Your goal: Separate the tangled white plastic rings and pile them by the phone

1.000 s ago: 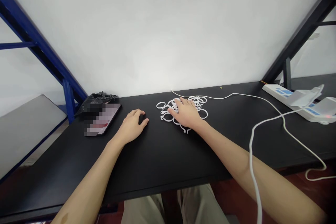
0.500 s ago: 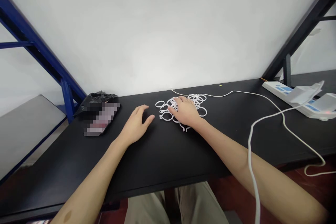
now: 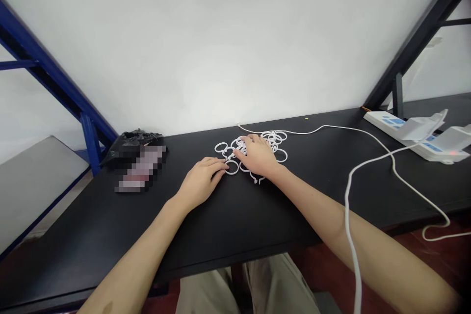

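Note:
My left hand (image 3: pixel 203 180) pinches a thin white ring (image 3: pixel 232 174) at its left side, thumb and fingers closed on it, at the near left edge of the pile. My right hand (image 3: pixel 259 157) lies palm down over the heap of white plastic rings (image 3: pixel 274 137), fingers stretched over them. It covers the middle of the heap. Some rings have small clip-like ends, and one near my right wrist shows a gap. Both hands are over the black table (image 3: pixel 228 225).
At left lie a black plastic bag (image 3: pixel 128 141) and a blurred-out flat item (image 3: pixel 142 169). A white cable (image 3: pixel 349 201) hangs across my right forearm. A white device with blue labels (image 3: pixel 415 135) stands at right. Behind is a white wall (image 3: pixel 235 44).
My left hand has moved right to the pile and closed on a white ring, which has shifted slightly toward me. My right hand stays on the heap.

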The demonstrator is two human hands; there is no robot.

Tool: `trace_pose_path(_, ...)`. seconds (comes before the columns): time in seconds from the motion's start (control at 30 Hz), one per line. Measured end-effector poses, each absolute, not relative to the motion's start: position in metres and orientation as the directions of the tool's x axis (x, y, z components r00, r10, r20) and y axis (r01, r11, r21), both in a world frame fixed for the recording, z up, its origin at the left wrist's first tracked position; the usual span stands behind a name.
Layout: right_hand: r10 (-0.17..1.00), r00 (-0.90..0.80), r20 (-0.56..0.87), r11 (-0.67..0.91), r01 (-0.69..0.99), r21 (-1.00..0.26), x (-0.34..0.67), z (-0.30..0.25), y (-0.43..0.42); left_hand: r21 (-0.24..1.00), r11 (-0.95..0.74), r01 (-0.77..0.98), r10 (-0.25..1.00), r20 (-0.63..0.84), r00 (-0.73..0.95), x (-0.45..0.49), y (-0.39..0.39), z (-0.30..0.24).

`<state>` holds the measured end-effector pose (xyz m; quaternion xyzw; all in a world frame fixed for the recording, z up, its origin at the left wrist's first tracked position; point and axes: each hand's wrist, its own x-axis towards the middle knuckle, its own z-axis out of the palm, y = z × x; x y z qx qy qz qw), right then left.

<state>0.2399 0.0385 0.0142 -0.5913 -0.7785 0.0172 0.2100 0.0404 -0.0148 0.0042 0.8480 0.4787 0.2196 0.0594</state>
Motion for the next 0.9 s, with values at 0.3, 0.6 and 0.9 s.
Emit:
trace_pose_path(0.3, 0.907, -0.212, 0.363, 0.321, 0.907, -0.272, 0.240, 0.014, 0.039, 0.374, -0.545, 0.750, 0.820, 0.424, 0.384, 0.041, -0.021, 0.013)
trace_pose_path(0.6, 0.724, -0.456, 0.518, 0.680, 0.600, -0.422, 0.230, 0.034, 0.015, 0.387, -0.529, 0.756, 0.777, 0.578, 0.248, 0.039, -0.023, 0.021)
trace_pose_path(0.9, 0.753, -0.522, 0.401, 0.655, 0.529, -0.540, 0.222, 0.035, 0.006, 0.545, -0.422, 0.725, 0.829, 0.555, 0.065, 0.036, -0.025, 0.031)
